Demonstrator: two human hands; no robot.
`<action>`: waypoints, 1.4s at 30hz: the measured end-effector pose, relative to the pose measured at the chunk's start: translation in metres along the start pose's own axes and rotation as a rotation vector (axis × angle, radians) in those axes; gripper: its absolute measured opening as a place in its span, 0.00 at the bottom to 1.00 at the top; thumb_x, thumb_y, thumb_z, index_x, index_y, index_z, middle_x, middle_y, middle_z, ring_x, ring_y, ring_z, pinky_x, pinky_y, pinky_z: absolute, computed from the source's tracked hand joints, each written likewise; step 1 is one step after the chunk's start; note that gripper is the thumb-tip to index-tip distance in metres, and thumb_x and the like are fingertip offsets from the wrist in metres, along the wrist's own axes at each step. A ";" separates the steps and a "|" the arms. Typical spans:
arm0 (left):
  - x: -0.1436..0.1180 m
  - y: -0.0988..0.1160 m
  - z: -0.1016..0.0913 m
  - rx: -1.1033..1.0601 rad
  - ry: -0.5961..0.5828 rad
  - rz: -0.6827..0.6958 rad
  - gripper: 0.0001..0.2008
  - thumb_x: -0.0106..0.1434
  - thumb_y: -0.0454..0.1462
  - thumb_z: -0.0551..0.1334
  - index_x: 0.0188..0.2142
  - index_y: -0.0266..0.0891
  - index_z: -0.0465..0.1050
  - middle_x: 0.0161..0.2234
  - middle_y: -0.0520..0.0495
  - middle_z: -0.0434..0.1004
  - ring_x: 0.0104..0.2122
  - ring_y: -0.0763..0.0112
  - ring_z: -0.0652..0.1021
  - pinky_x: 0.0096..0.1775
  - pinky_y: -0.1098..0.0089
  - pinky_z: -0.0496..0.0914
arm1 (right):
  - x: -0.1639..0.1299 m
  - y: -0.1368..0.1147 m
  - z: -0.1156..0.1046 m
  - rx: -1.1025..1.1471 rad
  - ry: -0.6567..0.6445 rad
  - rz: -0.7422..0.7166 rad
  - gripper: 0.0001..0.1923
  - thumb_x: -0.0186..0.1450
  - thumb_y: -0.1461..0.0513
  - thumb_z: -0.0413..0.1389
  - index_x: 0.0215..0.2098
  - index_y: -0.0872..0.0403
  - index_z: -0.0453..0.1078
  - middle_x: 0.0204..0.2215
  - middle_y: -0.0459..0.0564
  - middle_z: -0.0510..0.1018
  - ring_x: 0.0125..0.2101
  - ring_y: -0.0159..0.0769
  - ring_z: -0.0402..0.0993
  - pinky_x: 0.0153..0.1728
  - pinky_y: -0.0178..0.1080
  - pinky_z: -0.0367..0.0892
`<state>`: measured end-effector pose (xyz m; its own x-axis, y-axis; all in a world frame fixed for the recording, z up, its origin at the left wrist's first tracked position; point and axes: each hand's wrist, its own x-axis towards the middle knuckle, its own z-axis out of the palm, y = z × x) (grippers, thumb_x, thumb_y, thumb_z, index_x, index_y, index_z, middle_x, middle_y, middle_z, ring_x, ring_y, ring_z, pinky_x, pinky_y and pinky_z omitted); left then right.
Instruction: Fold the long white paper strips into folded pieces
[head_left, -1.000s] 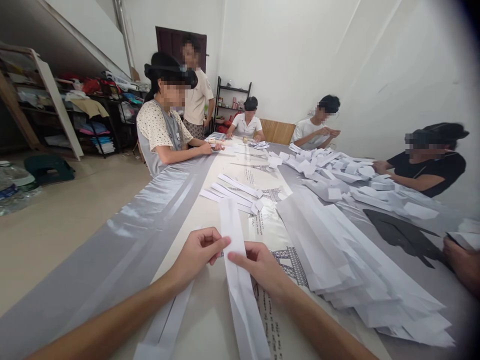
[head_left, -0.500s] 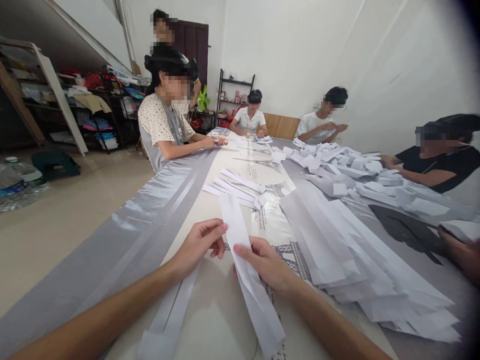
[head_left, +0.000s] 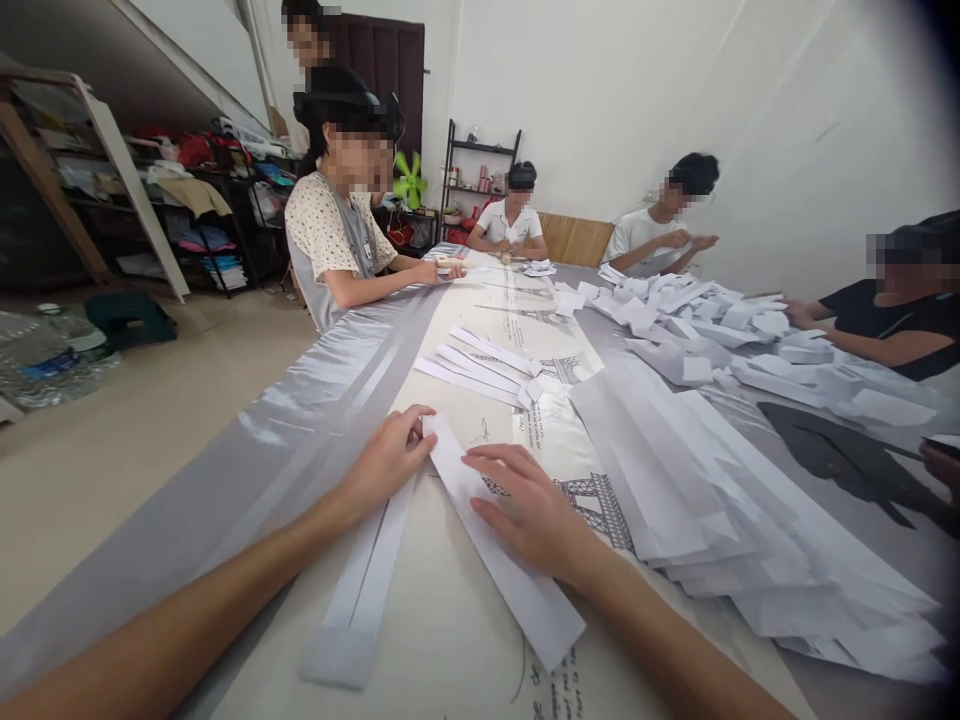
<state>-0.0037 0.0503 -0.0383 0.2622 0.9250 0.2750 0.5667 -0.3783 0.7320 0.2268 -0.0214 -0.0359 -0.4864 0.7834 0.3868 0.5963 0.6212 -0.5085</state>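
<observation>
A long white paper strip (head_left: pixel 491 535) lies flat on the table in front of me, running from near my left fingers toward the front edge. My left hand (head_left: pixel 390 455) pinches its far end at the corner. My right hand (head_left: pixel 529 505) rests palm down on the strip's middle, fingers spread and pressing it flat. A second folded strip (head_left: pixel 364 590) lies just left of it, under my left wrist.
A big heap of long white paper pieces (head_left: pixel 705 490) lies to my right. Several folded strips (head_left: pixel 487 365) sit further up the table (head_left: pixel 322 400), which has a grey cover. Several other people sit around it handling paper. Shelves (head_left: pixel 187 210) stand at the left.
The strip was held up between both hands; now it lies flat on the table. My right hand opened and pressed down on it, and my left hand moved to its far end.
</observation>
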 end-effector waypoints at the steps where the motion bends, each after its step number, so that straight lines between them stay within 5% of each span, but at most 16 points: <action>1: 0.000 -0.003 0.001 0.063 0.001 0.019 0.16 0.66 0.41 0.58 0.52 0.39 0.73 0.33 0.49 0.73 0.41 0.61 0.73 0.45 0.64 0.66 | 0.000 0.000 0.002 -0.018 -0.040 -0.058 0.23 0.71 0.64 0.53 0.64 0.46 0.64 0.61 0.52 0.70 0.61 0.46 0.64 0.59 0.52 0.65; 7: 0.005 -0.020 0.006 0.162 0.013 0.095 0.16 0.69 0.42 0.56 0.49 0.37 0.77 0.40 0.43 0.74 0.46 0.57 0.72 0.52 0.58 0.65 | 0.000 -0.001 0.011 -0.087 -0.174 -0.142 0.23 0.75 0.62 0.49 0.67 0.50 0.61 0.66 0.51 0.66 0.65 0.45 0.61 0.63 0.54 0.61; 15: 0.014 -0.026 0.001 0.040 0.075 0.030 0.12 0.64 0.40 0.59 0.40 0.39 0.79 0.38 0.46 0.77 0.39 0.63 0.76 0.46 0.62 0.69 | -0.003 -0.003 0.012 -0.134 -0.153 -0.123 0.22 0.75 0.62 0.48 0.66 0.53 0.62 0.66 0.53 0.66 0.65 0.43 0.61 0.64 0.53 0.62; 27: 0.020 -0.027 -0.009 0.033 0.002 -0.026 0.11 0.60 0.44 0.63 0.27 0.39 0.72 0.27 0.50 0.75 0.30 0.66 0.73 0.35 0.66 0.66 | -0.004 0.000 0.007 -0.117 -0.188 -0.200 0.25 0.73 0.63 0.51 0.68 0.55 0.60 0.65 0.54 0.67 0.65 0.43 0.62 0.64 0.51 0.63; 38: 0.017 -0.029 -0.005 0.172 -0.023 0.035 0.10 0.67 0.40 0.60 0.30 0.40 0.69 0.32 0.49 0.74 0.39 0.61 0.73 0.42 0.63 0.65 | -0.004 -0.006 0.005 -0.168 -0.217 -0.189 0.24 0.75 0.63 0.48 0.67 0.58 0.60 0.65 0.56 0.66 0.65 0.44 0.60 0.64 0.50 0.65; 42: 0.009 -0.013 -0.008 0.420 0.009 0.153 0.03 0.69 0.35 0.59 0.38 0.39 0.71 0.40 0.46 0.75 0.44 0.60 0.73 0.47 0.61 0.65 | -0.004 -0.003 0.006 -0.161 -0.209 -0.224 0.23 0.75 0.63 0.48 0.67 0.56 0.60 0.65 0.55 0.67 0.66 0.44 0.59 0.65 0.52 0.63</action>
<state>-0.0148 0.0644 -0.0408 0.3619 0.8567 0.3675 0.7905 -0.4910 0.3661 0.2228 -0.0266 -0.0408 -0.7269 0.6172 0.3012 0.5447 0.7852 -0.2945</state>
